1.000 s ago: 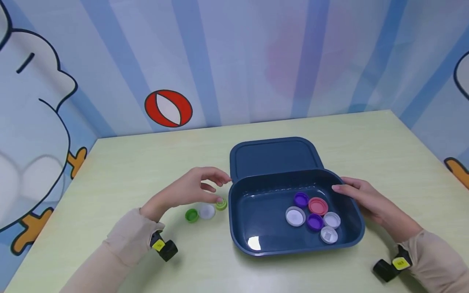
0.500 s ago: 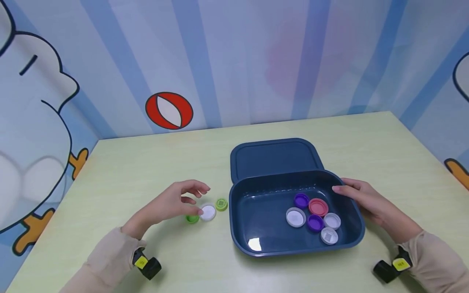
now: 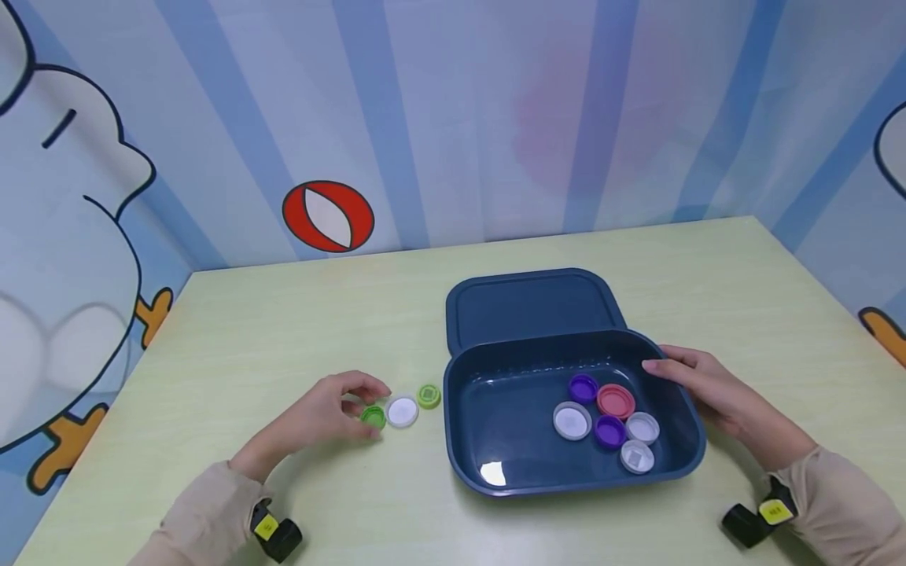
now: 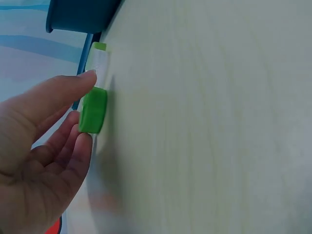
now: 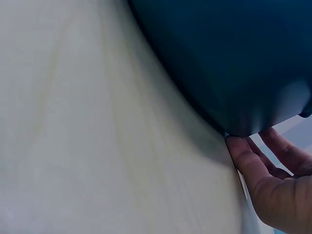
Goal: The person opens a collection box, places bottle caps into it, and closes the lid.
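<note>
My left hand [image 3: 322, 413] has shifted to the darker green cap [image 3: 373, 417] off the left edge of the box [image 3: 495, 428], bringing it between thumb and fingers; pinch cannot be confirmed. My right hand [image 3: 715, 393] grips the right edge.

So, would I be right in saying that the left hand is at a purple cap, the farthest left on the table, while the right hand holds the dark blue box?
Not quite: that cap is green, as the head view shows. The left hand is indeed at it, and the right hand holds the dark blue box.
</note>
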{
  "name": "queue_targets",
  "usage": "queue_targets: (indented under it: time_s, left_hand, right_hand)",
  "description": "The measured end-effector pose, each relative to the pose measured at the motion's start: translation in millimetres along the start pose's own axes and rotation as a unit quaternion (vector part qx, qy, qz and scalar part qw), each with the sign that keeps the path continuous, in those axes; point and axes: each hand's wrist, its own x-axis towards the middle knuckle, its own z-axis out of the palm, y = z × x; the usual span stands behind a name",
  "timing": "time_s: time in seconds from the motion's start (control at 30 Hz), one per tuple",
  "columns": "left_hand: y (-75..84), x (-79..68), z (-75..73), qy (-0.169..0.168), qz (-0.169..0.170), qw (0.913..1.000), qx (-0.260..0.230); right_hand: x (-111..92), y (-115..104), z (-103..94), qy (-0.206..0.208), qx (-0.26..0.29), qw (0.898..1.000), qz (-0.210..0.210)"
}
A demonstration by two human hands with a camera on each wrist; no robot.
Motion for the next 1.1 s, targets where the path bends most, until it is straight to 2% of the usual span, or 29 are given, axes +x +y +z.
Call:
queue_targets:
  time_s: [0.27,0.57,0.93,1.1]
  left_hand:
    - [-4.5,-1.7,3.0,0.004,0.004,0.9998,0.021]
    - [-3.7,-4.2,0.7,0.0,0.009,0.9999,0.015]
    - [7.7,-3.8,-7.4,0.001,0.009,0.9997,0.023]
    - [17.1,-2.7,-9.8,0.001,0.021,0.9991,0.037]
  right_hand:
    - [-0.9,1.0,0.1,-0.005,0.007,1.0,-0.002]
    - [-0.6,1.1,-0.8,-0.004,0.007,1.0,0.0]
    - [1.2,-0.5,-0.5,0.001,-0.006,1.0,0.009]
    - [1.9,-1.1,-0.2,0.001,-0.008,1.0,0.014]
